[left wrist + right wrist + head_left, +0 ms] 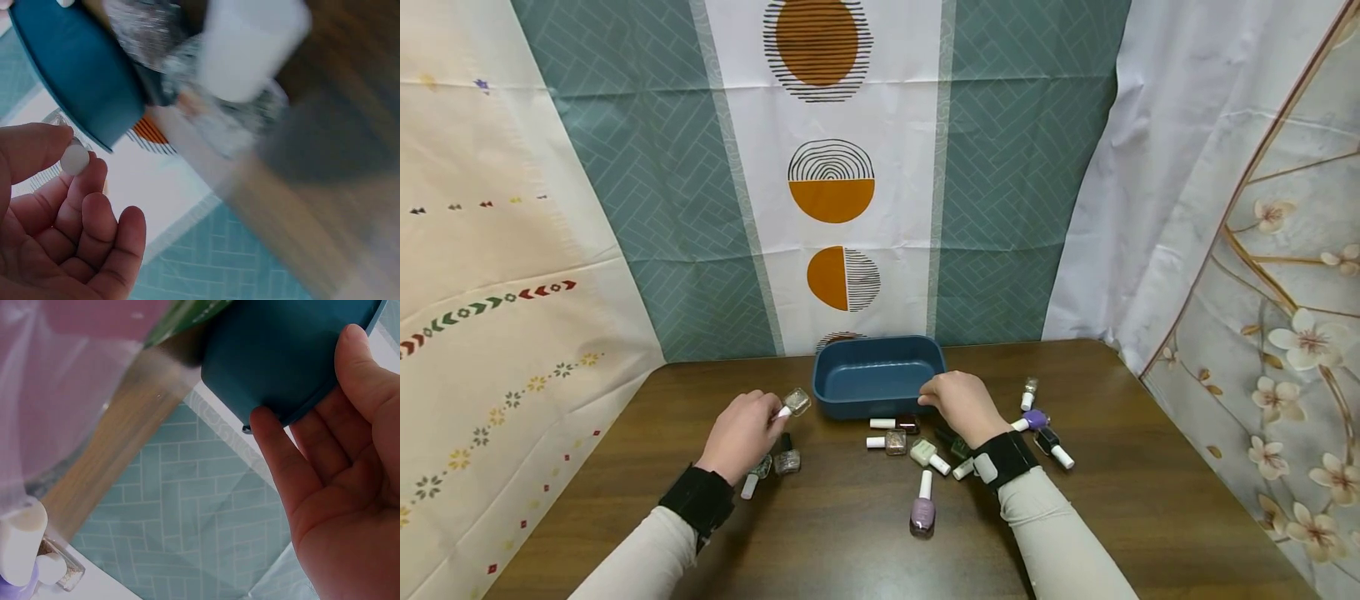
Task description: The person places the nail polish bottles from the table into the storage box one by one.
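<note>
With thumb and forefinger my left hand (743, 435) pinches the white cap of a glittery, clear nail polish bottle (797, 402), held just left of the blue bin (880, 408). In the left wrist view that round white cap (75, 160) shows end-on between the fingertips. My right hand (962, 404) is at the bin's right end. In the right wrist view its thumb lies on the outer side of the bin (275, 362), with some fingers passing behind the rim. Below the left hand lie a silver glitter polish bottle (787, 461) and a white-capped glitter bottle (762, 468).
Before the bin lie a dark red polish (907, 425), a brown glitter polish (895, 442), a pale green polish (922, 452) and a mauve polish (922, 514). A dark green bottle (959, 448) is partly under the right wrist. Farther right are purple (1036, 419), black (1046, 438) and gold-glitter (1031, 386) bottles.
</note>
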`<state>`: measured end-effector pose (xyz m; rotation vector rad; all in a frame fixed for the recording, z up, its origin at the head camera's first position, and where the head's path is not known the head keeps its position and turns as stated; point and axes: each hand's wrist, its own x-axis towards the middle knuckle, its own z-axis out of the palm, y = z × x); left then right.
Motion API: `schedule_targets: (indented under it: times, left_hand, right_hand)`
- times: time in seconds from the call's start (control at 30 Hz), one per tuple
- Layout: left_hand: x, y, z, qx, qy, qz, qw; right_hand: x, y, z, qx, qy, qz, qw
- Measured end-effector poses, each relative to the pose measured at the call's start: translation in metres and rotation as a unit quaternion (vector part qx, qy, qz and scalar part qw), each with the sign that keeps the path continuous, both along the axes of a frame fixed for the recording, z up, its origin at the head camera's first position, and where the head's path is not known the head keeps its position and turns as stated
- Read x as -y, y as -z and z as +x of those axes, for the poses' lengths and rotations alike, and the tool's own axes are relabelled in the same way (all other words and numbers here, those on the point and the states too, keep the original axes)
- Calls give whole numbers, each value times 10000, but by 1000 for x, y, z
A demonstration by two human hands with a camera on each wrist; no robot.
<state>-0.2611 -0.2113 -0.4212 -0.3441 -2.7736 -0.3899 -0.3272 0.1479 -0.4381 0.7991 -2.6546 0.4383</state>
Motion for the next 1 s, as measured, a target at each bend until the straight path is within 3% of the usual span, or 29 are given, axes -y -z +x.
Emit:
schedule_targets:
  times: [0.27, 0.5, 1.0]
  left_hand:
    - [-31, -11, -16, -255, 161, 8, 9995]
    - [-53, -9, -35, -260, 231, -167, 9993]
    - [-72, -8, -54, -192, 88, -285, 9994]
  right_hand:
    - [-1, -2, -1, -72, 1, -23, 10000]
    - [-1, 1, 0, 35, -29, -106, 9999]
    - [1, 1, 1, 134, 8, -82, 9999]
